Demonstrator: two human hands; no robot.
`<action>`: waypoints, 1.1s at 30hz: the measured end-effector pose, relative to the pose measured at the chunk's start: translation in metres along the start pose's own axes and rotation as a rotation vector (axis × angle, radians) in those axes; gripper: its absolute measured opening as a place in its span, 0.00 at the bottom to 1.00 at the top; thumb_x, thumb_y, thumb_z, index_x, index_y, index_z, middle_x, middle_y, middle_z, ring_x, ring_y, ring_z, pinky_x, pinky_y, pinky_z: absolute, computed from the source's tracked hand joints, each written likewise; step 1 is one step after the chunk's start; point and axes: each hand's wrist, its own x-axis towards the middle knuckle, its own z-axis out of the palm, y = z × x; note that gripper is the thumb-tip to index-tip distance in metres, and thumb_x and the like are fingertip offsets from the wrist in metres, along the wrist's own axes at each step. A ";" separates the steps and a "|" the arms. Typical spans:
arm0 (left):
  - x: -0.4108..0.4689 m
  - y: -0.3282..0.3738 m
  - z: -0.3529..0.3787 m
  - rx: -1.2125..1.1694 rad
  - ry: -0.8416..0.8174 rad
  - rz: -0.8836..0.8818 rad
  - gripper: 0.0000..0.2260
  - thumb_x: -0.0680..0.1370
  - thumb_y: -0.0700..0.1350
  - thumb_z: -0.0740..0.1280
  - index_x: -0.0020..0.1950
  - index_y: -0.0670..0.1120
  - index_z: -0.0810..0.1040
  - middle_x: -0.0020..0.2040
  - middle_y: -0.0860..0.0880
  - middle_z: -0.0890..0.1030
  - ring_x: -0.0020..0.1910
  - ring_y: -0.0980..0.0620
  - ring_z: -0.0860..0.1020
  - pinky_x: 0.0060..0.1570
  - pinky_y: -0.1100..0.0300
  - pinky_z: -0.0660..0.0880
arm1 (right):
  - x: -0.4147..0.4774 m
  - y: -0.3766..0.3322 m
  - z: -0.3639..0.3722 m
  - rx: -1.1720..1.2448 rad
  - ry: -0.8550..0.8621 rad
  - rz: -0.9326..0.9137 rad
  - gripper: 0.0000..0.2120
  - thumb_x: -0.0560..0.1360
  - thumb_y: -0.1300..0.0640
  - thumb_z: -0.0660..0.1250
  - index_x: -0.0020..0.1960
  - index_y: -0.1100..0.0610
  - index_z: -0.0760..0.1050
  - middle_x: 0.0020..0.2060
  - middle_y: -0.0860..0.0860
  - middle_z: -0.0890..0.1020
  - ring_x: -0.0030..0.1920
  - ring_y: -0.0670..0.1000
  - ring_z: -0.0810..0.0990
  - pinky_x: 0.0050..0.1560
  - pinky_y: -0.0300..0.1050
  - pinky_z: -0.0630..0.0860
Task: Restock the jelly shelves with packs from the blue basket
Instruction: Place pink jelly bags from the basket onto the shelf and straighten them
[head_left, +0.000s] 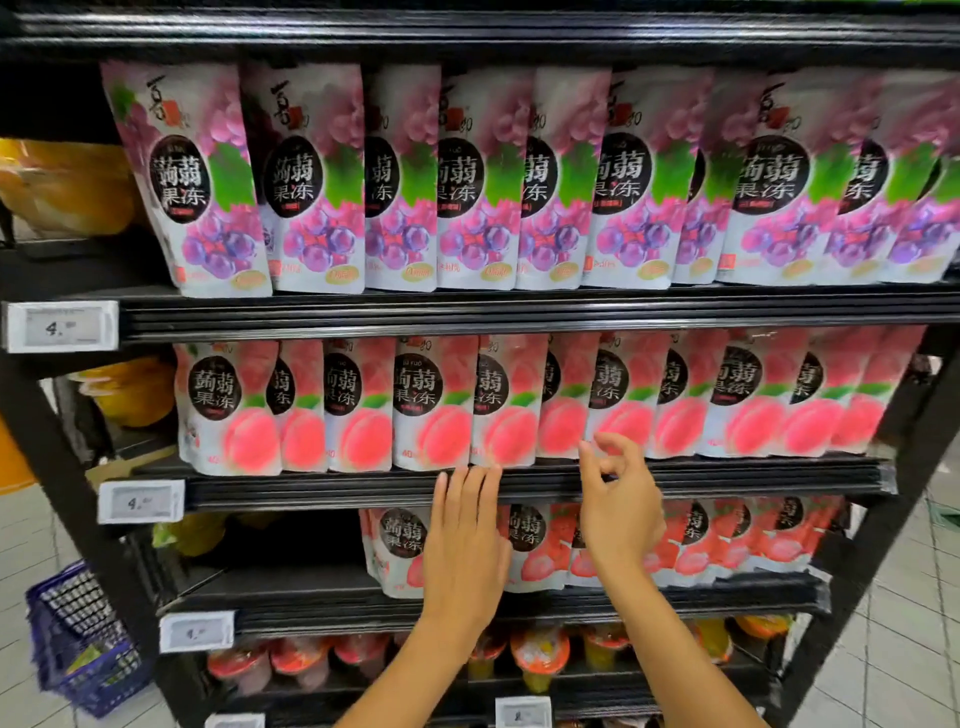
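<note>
Left hand (462, 545): released, fingers straight and together, fingertips at the front rail of the middle shelf (311, 488), holding nothing. Right hand (618, 509): raised just beside it, fingers loosely curled, thumb and forefinger close together, nothing visible in its grasp. The peach jelly packs (431, 405) stand upright in a row directly above both hands; the right fingertips are at the lower edge of one pack. The grape jelly packs (467, 182) fill the shelf higher up. The blue basket (78, 639) sits on the floor, well below and left of the left hand.
</note>
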 end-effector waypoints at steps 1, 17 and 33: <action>0.003 0.002 0.001 -0.008 -0.001 -0.014 0.37 0.62 0.39 0.75 0.71 0.39 0.68 0.63 0.42 0.77 0.64 0.40 0.76 0.69 0.41 0.69 | 0.004 -0.001 -0.002 -0.015 -0.027 0.007 0.09 0.78 0.42 0.64 0.54 0.44 0.77 0.32 0.41 0.80 0.37 0.44 0.78 0.36 0.41 0.70; 0.008 0.017 0.006 0.014 -0.052 -0.154 0.36 0.62 0.44 0.78 0.68 0.36 0.73 0.65 0.38 0.77 0.65 0.38 0.75 0.70 0.41 0.66 | 0.021 0.012 -0.027 -0.045 -0.138 0.048 0.07 0.78 0.45 0.66 0.49 0.46 0.81 0.26 0.45 0.81 0.32 0.46 0.80 0.36 0.45 0.76; 0.028 0.094 0.054 -0.080 0.111 0.047 0.35 0.65 0.38 0.71 0.71 0.42 0.65 0.63 0.44 0.69 0.66 0.43 0.68 0.73 0.43 0.56 | 0.064 0.029 -0.056 -0.054 -0.162 -0.017 0.06 0.77 0.43 0.66 0.50 0.42 0.79 0.27 0.37 0.81 0.31 0.42 0.80 0.38 0.44 0.77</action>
